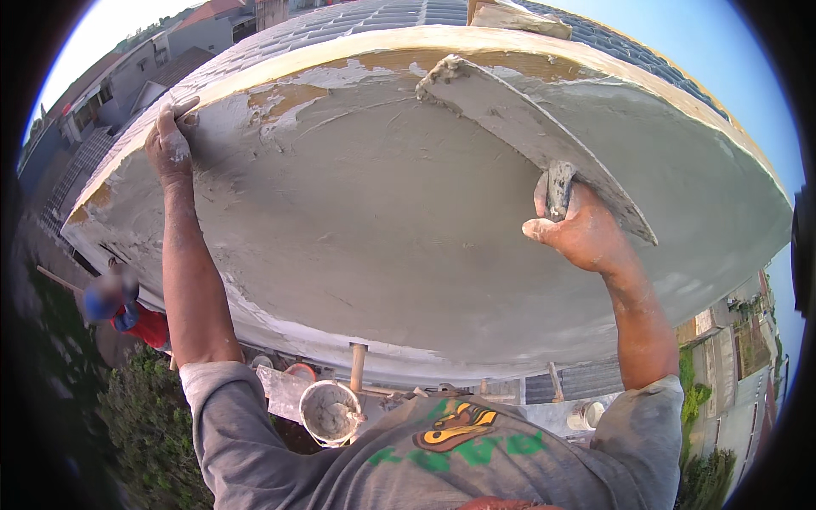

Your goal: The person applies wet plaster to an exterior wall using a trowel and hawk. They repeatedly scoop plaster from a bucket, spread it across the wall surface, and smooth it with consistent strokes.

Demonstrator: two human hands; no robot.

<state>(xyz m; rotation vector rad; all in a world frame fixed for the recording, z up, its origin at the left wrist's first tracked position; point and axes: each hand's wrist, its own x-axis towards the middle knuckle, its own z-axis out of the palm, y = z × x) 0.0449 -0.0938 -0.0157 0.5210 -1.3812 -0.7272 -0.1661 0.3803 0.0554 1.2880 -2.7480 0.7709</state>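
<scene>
My right hand (582, 225) is closed around the handle of a long plastering trowel (518, 115). Its blade slants up and left across the wall, with grey mortar caked on its far end. Wet grey plaster (382, 195) coats the broad wall face before me, smooth in the middle and patchy near the upper left edge. At that edge my left hand (172, 140) is raised, its dusty fingers curled in beside the wall. Whether anything is between them is hidden.
Below the wall, a bucket of mortar (330, 411) stands on a plank (283, 391), near a wooden post (358, 367). Another pail (586, 415) is at lower right. A co-worker in red (151, 327) is lower left. Roof tiles (374, 15) lie beyond the wall's top edge.
</scene>
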